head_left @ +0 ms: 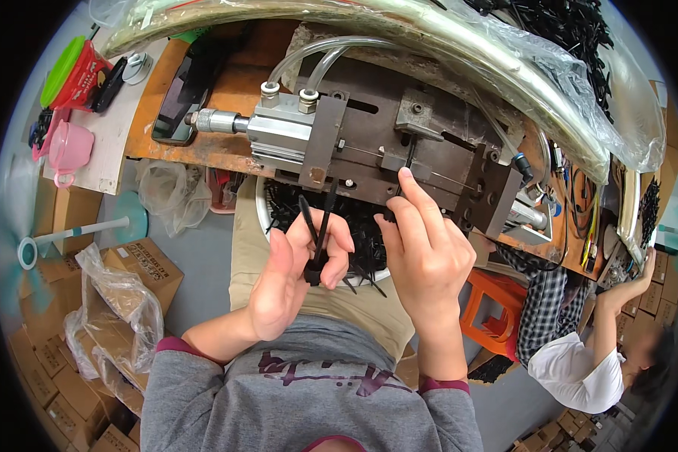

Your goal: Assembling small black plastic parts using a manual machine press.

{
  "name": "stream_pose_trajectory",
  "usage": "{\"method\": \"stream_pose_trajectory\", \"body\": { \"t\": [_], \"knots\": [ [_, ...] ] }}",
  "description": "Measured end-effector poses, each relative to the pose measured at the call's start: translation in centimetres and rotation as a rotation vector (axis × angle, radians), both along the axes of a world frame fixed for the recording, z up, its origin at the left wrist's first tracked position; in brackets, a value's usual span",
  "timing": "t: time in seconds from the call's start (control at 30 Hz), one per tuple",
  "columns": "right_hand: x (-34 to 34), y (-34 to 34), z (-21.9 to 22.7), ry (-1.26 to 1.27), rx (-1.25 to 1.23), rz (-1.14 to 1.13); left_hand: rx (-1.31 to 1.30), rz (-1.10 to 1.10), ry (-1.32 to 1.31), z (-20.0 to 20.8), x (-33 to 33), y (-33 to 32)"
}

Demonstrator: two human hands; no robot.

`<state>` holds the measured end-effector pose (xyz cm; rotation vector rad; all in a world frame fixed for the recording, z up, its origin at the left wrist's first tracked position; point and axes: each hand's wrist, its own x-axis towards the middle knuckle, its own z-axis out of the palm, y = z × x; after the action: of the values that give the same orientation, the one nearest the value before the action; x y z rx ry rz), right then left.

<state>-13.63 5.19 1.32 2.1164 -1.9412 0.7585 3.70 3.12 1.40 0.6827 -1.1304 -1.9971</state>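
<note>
My left hand [285, 282] is closed around several thin black plastic sticks [325, 226], which point up from between thumb and fingers. At the metal fixture [410, 162] on the bench, my right hand [432, 260] reaches in with its index fingertip against a thin black stick [411, 149] standing in the fixture's slot. Its thumb and other fingers are bent together around the stick's dark lower end, partly hidden. Below both hands, a white basin [262, 207] at my lap holds a heap of black sticks [365, 275].
A silver pneumatic cylinder [279, 134] with clear hoses sits left on the fixture; a phone [182, 98] lies beyond it. A long plastic-wrapped bundle [459, 56] spans the back. At right sits a co-worker in a white shirt [580, 373] near an orange stool [493, 309]. Cardboard boxes [147, 267] stand left.
</note>
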Motion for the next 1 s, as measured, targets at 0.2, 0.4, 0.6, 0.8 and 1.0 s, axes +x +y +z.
{"method": "stream_pose_trajectory", "body": {
  "t": [0.2,0.4,0.6,0.8,1.0],
  "knots": [
    [0.0,-0.2,0.1,0.019,-0.026,0.018,-0.024,-0.008,-0.008,0.0,0.0,-0.2],
    [0.2,0.8,1.4,-0.388,-0.016,0.149,-0.031,0.007,-0.060,-0.3,-0.2,-0.1],
    [1.1,3.2,1.7,-0.414,0.037,0.321,0.000,-0.203,-0.161,0.3,-1.6,0.4],
    [-0.9,3.6,1.5,-0.469,-0.046,0.127,-0.220,-0.137,-0.406,-2.5,-0.7,0.9],
    [-1.8,4.0,0.2,-0.484,-0.045,0.042,-0.817,-0.210,-0.954,-13.5,2.4,3.7]
  ]
}}
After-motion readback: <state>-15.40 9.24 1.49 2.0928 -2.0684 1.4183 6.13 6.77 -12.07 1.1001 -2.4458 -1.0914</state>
